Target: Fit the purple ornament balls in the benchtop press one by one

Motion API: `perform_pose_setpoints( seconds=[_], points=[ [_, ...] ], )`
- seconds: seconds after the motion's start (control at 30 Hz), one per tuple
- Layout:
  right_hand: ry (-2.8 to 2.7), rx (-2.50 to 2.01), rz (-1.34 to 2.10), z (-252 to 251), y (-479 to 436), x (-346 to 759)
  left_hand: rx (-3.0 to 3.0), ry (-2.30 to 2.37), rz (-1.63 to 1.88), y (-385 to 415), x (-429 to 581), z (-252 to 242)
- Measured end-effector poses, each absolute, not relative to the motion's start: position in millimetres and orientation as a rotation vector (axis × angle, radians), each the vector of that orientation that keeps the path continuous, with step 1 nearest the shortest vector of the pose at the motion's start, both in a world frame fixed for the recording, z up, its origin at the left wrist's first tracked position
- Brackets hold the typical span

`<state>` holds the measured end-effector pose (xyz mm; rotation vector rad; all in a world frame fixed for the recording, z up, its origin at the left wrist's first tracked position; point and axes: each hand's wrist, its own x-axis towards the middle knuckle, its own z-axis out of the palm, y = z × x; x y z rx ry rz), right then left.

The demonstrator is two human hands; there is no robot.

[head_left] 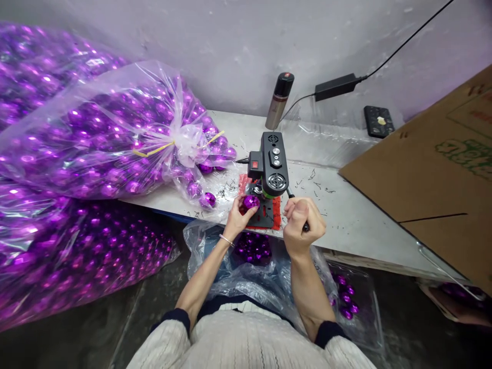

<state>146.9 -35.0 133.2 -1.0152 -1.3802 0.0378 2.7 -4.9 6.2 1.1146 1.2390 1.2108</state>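
Between the fingers and thumb of my left hand (237, 218) is a shiny purple faceted ball (251, 203). That ball sits at the base of a small black bench drill press (273, 164), close under its head; whether it touches the bit is hidden. My right hand (304, 223) is wrapped in a fist round the black-handled lever (306, 227) on the machine's right side. Red material (277, 220) lies under the machine's base plate. Below the table edge, more purple balls (253, 248) rest in clear plastic over my lap.
Large clear bags of purple balls (96, 133) crowd the left. Behind the machine stand a spray can (280, 100) and a power adapter (336, 87) on a cord. A phone (378, 121) lies at the back right, beside a cardboard box (434, 174). Dark shavings (313, 177) litter the table.
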Motion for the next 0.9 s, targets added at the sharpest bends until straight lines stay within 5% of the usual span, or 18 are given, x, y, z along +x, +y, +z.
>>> perform_pose_setpoints(
  seconds=[0.47,0.9],
  points=[
    [-1.447,-1.024,-0.017,123,-39,152,1.937,1.28,1.109,6,6,-10],
    [-1.535,-0.96,-0.096,99,-42,158,1.932,1.251,1.189,11,8,-32]
  ],
)
